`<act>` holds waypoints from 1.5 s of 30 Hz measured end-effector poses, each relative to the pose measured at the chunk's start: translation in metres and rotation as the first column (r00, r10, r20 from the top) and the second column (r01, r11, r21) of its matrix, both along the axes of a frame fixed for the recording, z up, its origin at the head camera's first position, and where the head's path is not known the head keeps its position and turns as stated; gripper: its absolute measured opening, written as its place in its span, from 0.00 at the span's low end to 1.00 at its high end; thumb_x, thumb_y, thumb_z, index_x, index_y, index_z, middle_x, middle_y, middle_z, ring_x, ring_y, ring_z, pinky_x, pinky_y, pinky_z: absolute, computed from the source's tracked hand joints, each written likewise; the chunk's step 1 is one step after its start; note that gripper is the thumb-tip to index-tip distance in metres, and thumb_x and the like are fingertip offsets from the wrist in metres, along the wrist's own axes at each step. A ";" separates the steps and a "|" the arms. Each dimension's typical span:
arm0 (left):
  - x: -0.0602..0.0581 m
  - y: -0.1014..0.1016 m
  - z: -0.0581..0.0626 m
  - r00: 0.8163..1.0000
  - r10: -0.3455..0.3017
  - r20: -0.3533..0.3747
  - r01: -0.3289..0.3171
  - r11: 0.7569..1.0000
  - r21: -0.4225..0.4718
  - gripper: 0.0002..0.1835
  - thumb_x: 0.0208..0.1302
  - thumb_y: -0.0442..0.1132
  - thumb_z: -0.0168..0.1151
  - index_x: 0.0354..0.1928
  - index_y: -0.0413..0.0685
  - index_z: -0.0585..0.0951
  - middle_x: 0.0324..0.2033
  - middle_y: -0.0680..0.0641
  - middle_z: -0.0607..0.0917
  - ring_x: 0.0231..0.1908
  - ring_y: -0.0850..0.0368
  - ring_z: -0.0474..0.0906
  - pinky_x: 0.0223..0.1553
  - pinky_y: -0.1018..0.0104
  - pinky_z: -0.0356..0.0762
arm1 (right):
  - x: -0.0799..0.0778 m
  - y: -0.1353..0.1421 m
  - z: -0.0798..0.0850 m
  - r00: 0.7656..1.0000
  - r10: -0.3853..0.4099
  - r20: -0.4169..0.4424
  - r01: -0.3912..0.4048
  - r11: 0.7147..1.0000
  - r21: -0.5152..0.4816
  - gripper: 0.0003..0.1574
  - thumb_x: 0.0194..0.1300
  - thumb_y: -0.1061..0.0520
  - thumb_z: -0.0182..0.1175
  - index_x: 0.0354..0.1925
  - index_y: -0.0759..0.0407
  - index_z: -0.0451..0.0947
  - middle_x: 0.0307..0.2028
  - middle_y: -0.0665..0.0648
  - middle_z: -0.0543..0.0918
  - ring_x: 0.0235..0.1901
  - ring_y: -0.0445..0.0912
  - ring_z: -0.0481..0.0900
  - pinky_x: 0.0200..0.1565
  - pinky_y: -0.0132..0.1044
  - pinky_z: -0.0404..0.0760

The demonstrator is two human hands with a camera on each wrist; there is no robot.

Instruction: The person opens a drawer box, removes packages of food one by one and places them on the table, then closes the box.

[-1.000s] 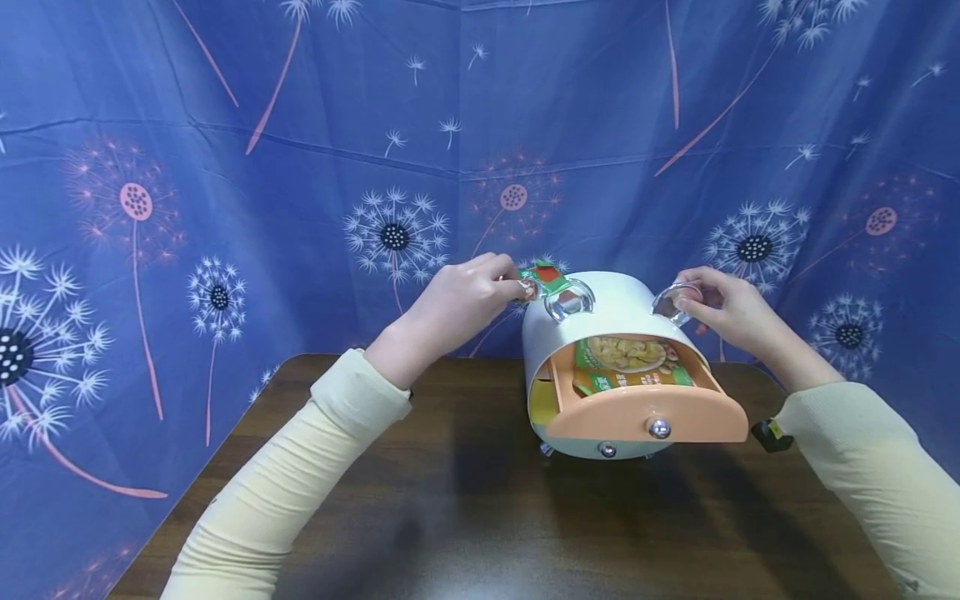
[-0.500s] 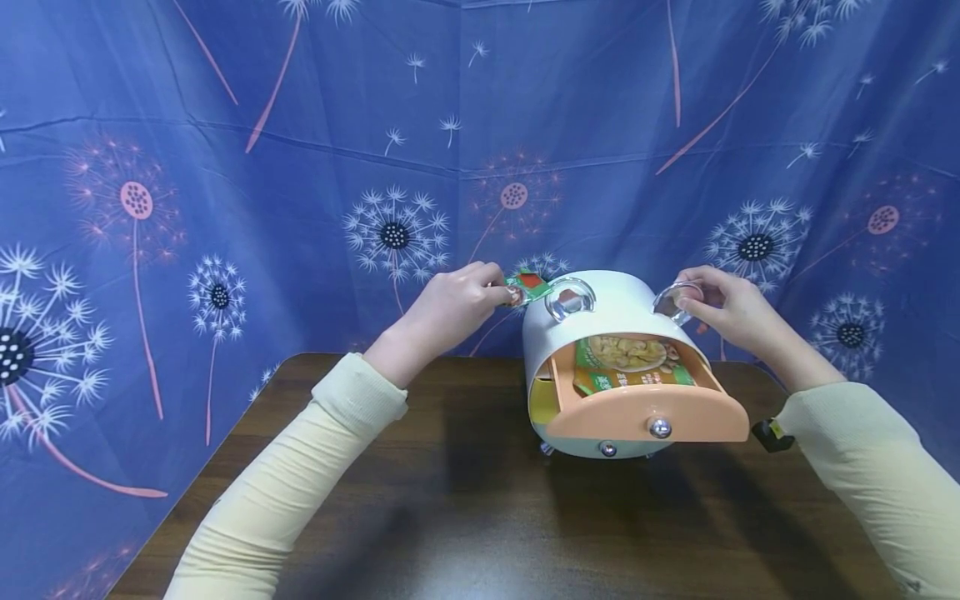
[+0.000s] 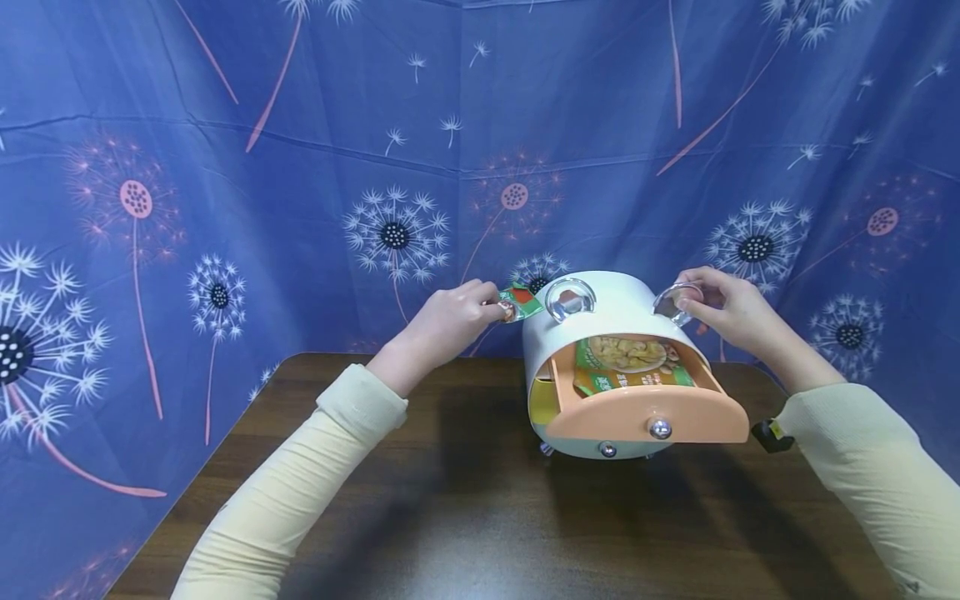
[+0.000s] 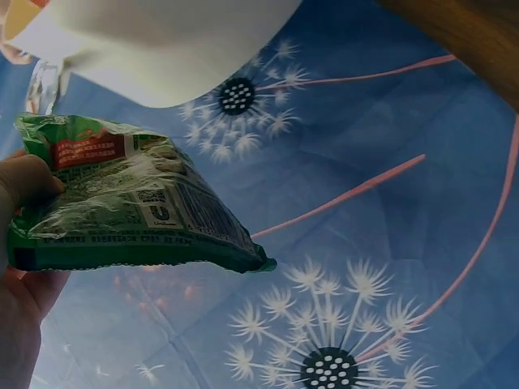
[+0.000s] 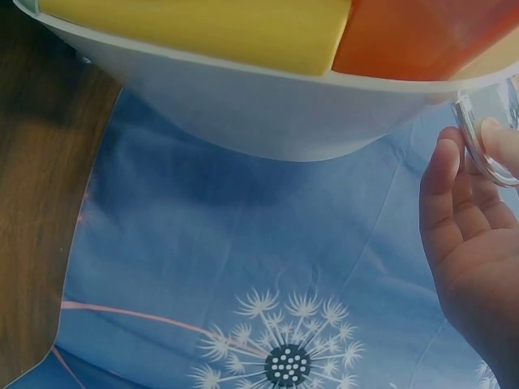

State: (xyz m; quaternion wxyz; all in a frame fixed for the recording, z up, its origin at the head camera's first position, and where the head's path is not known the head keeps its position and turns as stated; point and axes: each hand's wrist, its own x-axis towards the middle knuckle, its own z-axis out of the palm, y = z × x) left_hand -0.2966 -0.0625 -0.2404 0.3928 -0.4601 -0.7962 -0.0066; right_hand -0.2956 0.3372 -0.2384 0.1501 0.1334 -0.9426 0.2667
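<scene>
My left hand (image 3: 453,321) pinches a green sachet (image 4: 122,203) with a red label and fine print, its thumb lying on the pack in the left wrist view. The sachet is in the air, just left of a white rounded storage box (image 3: 615,304). With thumb and fingers, my right hand (image 3: 727,307) grips the silver ear-shaped loop (image 5: 470,142) on the box's right top. From the box front, an orange drawer (image 3: 622,417) is pulled out. Inside it lies a green and orange food packet (image 3: 630,354) with a picture of food.
A second silver loop (image 3: 553,302) stands on the box's left top. Lower on the box is another compartment front with a round knob (image 3: 608,449). The box stands on a dark wooden table (image 3: 450,500), backed by a blue dandelion-print cloth (image 3: 300,208).
My left hand has moved left and slightly down with the sachet, away from the box's left loop. The right hand keeps its grip, and the drawer stays out.
</scene>
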 end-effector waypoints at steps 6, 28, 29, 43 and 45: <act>-0.007 -0.003 -0.011 1.000 -0.007 0.003 0.007 1.000 -0.010 0.09 0.55 0.32 0.67 0.37 0.53 0.86 0.34 0.50 0.80 0.35 0.58 0.76 0.32 0.67 0.80 | -0.001 0.000 -0.001 1.000 -0.002 -0.003 0.002 1.000 0.004 0.30 0.67 0.45 0.54 0.61 0.58 0.65 0.39 0.61 0.71 0.29 0.40 0.78 0.29 0.33 0.78; -0.032 -0.014 -0.054 0.975 0.002 -0.222 -0.022 0.996 -0.089 0.12 0.55 0.31 0.66 0.42 0.47 0.83 0.39 0.46 0.81 0.41 0.51 0.78 0.36 0.62 0.82 | -0.002 -0.001 -0.003 1.000 0.001 -0.026 -0.001 1.000 0.009 0.29 0.67 0.46 0.54 0.61 0.59 0.65 0.39 0.61 0.71 0.28 0.43 0.79 0.29 0.33 0.78; -0.032 -0.014 -0.055 0.973 0.003 -0.232 -0.025 0.996 -0.091 0.11 0.56 0.30 0.65 0.42 0.47 0.83 0.39 0.46 0.81 0.41 0.51 0.78 0.36 0.62 0.82 | -0.002 -0.001 -0.003 1.000 0.002 -0.025 -0.002 1.000 0.008 0.29 0.67 0.46 0.54 0.61 0.59 0.65 0.39 0.61 0.71 0.28 0.44 0.79 0.28 0.33 0.78; -0.041 -0.017 -0.073 0.969 0.005 -0.247 -0.031 0.995 -0.099 0.09 0.55 0.31 0.66 0.40 0.45 0.84 0.38 0.45 0.82 0.42 0.50 0.78 0.40 0.62 0.82 | -0.002 -0.001 -0.004 1.000 -0.001 -0.024 0.001 1.000 0.005 0.27 0.67 0.46 0.54 0.59 0.58 0.66 0.38 0.60 0.70 0.27 0.44 0.78 0.28 0.32 0.77; -0.042 -0.017 -0.075 0.968 0.006 -0.250 -0.032 0.995 -0.098 0.09 0.56 0.30 0.66 0.40 0.45 0.84 0.38 0.45 0.82 0.42 0.50 0.77 0.39 0.62 0.82 | -0.002 -0.001 -0.004 1.000 -0.001 -0.025 0.002 1.000 0.006 0.28 0.67 0.46 0.54 0.59 0.58 0.66 0.38 0.60 0.71 0.27 0.44 0.78 0.28 0.32 0.77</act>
